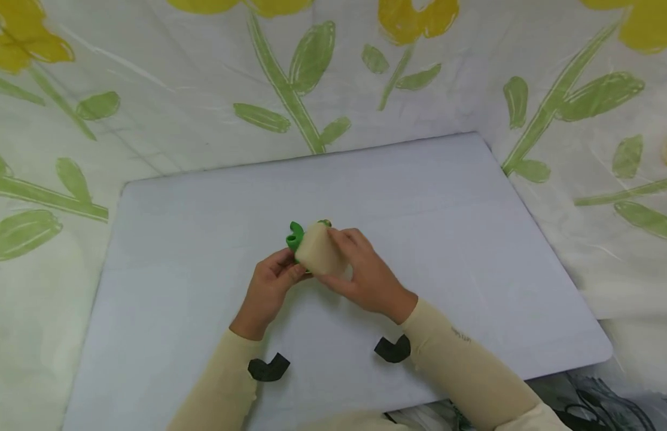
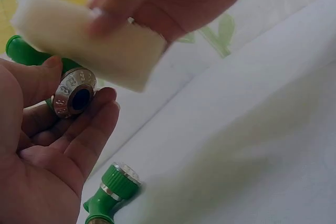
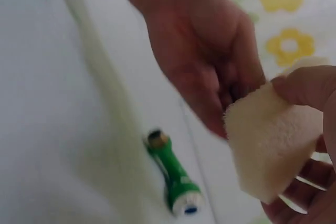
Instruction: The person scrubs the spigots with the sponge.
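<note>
My left hand point(image 1: 270, 284) pinches a green pipe fitting point(image 2: 79, 90) between thumb and fingers. That fitting has a silver ring with raised marks and a dark round opening; in the head view its curved green end point(image 1: 294, 236) sticks out past the fingers. A cream sponge block point(image 1: 318, 251) is gripped by my right hand point(image 1: 368, 272), thumb on one side and fingers on the other. The sponge is close over the held fitting and hides part of it in the head view; whether they touch I cannot tell. On the table lies a second green fitting point(image 3: 176, 174) with a ribbed, silver-edged cap.
Both hands are over a white table point(image 1: 446, 197) with rounded corners. A flowered sheet point(image 1: 204, 90) hangs behind and beside it. Dark curved pieces point(image 1: 270, 367) sit at both sleeves. Cables and clear plastic point(image 1: 597, 401) lie past the near right edge.
</note>
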`<action>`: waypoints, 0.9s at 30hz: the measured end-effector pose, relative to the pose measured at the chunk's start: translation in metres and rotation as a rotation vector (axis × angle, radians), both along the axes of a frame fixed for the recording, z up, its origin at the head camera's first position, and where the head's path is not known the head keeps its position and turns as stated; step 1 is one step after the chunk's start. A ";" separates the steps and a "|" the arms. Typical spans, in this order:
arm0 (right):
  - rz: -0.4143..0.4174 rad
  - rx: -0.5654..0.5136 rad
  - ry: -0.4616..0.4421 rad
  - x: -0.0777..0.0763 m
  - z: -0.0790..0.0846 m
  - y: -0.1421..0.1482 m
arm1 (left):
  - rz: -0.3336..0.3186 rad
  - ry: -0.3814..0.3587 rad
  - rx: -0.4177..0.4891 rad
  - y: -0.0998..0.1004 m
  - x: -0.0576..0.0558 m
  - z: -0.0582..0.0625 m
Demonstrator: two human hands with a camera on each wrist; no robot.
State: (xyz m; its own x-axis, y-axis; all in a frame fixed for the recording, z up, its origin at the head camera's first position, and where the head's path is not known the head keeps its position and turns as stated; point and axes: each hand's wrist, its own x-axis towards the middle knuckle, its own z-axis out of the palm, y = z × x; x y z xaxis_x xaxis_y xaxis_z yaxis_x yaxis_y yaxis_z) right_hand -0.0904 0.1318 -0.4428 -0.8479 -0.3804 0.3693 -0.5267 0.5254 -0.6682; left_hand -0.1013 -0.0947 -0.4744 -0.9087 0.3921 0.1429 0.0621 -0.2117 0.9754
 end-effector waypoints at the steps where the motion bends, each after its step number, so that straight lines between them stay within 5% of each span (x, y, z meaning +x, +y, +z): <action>1: 0.027 0.015 0.031 0.003 0.002 -0.004 | 0.019 -0.005 -0.015 -0.001 0.000 0.000; 6: -0.006 0.045 0.083 -0.001 0.004 -0.006 | 0.015 -0.009 0.012 -0.002 0.001 0.002; 12: -0.150 0.015 -0.044 -0.012 -0.007 0.008 | -0.037 0.013 0.056 -0.001 0.003 0.003; 20: 0.059 0.034 0.035 0.007 0.002 -0.002 | 0.026 -0.013 -0.042 0.002 0.001 0.000; 27: -0.155 0.000 -0.021 -0.014 -0.008 0.016 | -0.049 0.001 0.072 0.006 0.004 0.002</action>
State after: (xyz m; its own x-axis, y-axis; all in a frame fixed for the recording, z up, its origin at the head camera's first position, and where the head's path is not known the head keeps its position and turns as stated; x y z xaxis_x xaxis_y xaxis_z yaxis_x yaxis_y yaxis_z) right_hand -0.1048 0.1481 -0.4512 -0.9039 -0.2442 0.3512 -0.4253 0.5996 -0.6779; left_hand -0.0971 -0.0891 -0.4723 -0.8884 0.4252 0.1730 0.0508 -0.2836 0.9576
